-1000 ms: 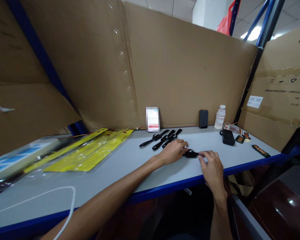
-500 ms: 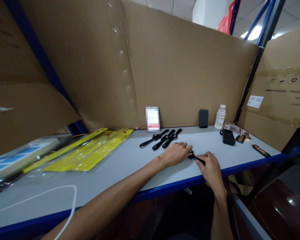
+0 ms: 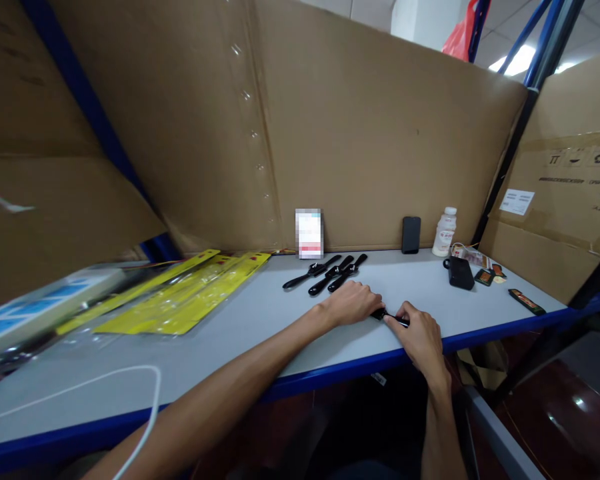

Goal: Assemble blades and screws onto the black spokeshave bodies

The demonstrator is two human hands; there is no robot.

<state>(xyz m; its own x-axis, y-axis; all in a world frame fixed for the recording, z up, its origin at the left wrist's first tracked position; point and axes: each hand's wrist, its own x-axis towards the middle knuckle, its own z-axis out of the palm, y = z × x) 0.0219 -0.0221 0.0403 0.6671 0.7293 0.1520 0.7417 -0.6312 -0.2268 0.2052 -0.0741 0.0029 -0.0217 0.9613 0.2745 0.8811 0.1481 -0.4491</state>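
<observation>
Low over the grey table, a black spokeshave (image 3: 379,313) is held between my two hands. My left hand (image 3: 353,303) is closed around its left part, hiding that handle and much of the middle. My right hand (image 3: 421,339) pinches the right handle with thumb and fingers, and the handle's black end shows beside the thumb. Just beyond my left hand lie three similar black spokeshaves, a left one (image 3: 312,272), a middle one (image 3: 331,275) and a right one (image 3: 349,273), side by side at a slant.
Yellow-backed clear packages (image 3: 190,300) and a long white-and-blue box (image 3: 45,300) lie on the left. A pixelated screen (image 3: 309,233), a dark phone-like slab (image 3: 411,235) and a white bottle (image 3: 445,233) stand at the back. A black case (image 3: 460,273) is rightward; a white cable (image 3: 155,393) crosses the front left.
My left fingers have curled in more tightly around the spokeshave. My right thumb and fingers have moved slightly left along the handle. The view has shifted a little.
</observation>
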